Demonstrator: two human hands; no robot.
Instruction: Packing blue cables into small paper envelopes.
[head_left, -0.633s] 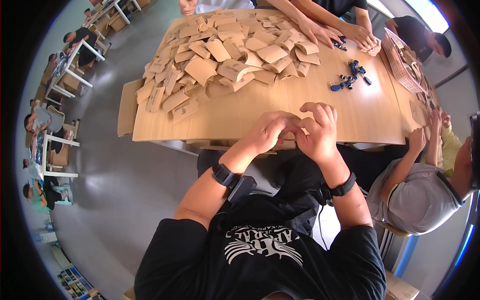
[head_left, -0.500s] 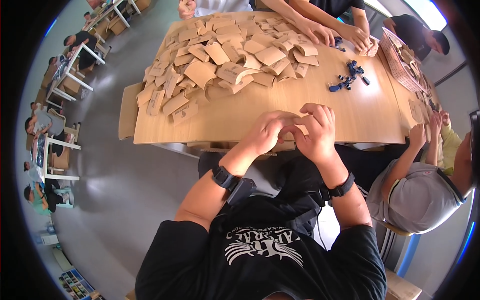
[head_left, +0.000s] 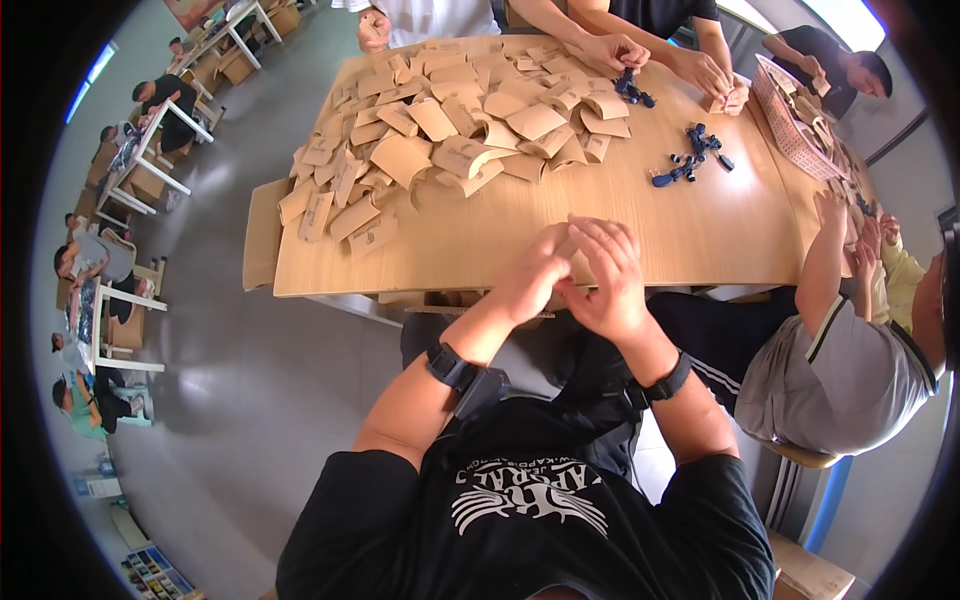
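Note:
My left hand (head_left: 535,272) and my right hand (head_left: 605,272) meet just above the near edge of the table. Their fingers are curled around a brown cardboard pillow box (head_left: 577,262), of which only a little shows between them. Beyond them, to the left, lies a large heap of similar brown cardboard pillow boxes (head_left: 460,115), many flattened or half folded. Farther right on the table is a small tangle of dark blue corded pieces (head_left: 695,158).
Across the wooden table (head_left: 470,240), co-workers' hands (head_left: 715,80) handle small items beside another dark blue bunch (head_left: 632,92). A pink basket (head_left: 800,125) holding cardboard stands at the right. Close on my right sits a person in grey (head_left: 840,370). An open carton (head_left: 263,225) adjoins the table's left end.
My right hand has moved left and its raised fingers have folded down over the left hand's side. Across the table, a co-worker's hand has lifted part of the dark blue bunch.

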